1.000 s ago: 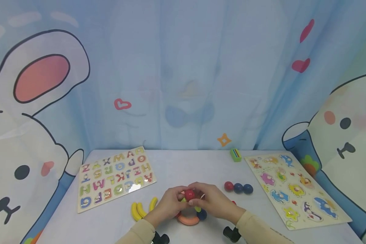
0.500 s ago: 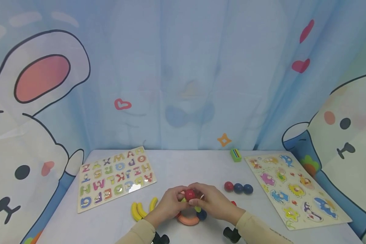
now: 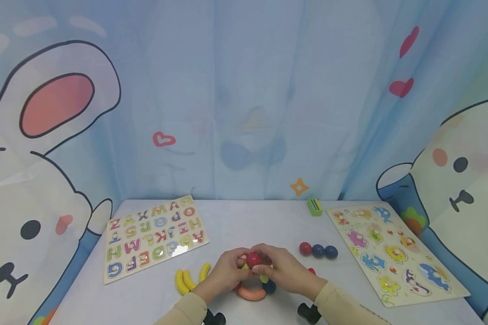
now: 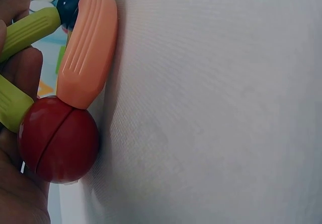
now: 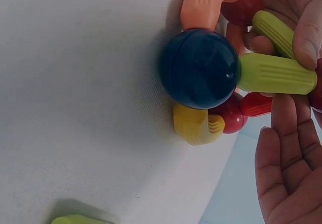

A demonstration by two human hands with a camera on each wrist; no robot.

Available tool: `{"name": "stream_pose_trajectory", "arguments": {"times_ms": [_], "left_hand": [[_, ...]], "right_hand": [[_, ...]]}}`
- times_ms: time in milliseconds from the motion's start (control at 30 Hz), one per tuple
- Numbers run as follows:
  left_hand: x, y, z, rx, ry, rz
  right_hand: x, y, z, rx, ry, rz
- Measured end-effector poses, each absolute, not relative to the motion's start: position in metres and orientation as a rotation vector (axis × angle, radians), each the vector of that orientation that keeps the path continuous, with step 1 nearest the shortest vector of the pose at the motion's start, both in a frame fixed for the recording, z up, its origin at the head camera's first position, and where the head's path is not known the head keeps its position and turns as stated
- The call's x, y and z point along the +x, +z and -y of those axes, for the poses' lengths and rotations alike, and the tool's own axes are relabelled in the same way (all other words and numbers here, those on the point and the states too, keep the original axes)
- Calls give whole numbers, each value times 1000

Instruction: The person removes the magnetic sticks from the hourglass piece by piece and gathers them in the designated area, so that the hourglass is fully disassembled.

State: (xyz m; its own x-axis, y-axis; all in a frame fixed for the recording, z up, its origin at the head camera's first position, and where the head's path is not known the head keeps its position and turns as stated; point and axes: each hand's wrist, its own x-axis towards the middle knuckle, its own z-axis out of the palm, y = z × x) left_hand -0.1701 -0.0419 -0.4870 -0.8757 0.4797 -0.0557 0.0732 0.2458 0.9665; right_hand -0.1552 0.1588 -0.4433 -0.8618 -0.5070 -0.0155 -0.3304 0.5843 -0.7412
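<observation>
Both hands, the left hand (image 3: 223,273) and right hand (image 3: 282,270), pinch a rod-and-ball toy (image 3: 253,275) at the tabletop's (image 3: 248,225) near middle: red ball on top, green rods, dark blue ball, curved orange base.

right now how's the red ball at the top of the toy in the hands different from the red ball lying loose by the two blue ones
The held red ball sits raised off the table, pinched between the left hand and the right hand, joined to green sticks. The loose red ball rests on the table, untouched, beside two blue balls. Both look alike in colour and size.
</observation>
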Motion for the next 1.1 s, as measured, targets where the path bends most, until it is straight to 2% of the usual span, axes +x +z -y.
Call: {"name": "stream_pose_trajectory", "arguments": {"times_ms": [733, 933, 1100], "left_hand": [[-169, -481, 42, 472, 1672, -2146], [-167, -480, 41, 433, 1662, -2160], [-167, -480, 41, 420, 1658, -2172]], "right_hand": [[-153, -436, -172, -528, -1336, -2497], [-155, -432, -200, -436, -1570, -2450], [-155, -435, -237, -236, -1602, -2532]]}}
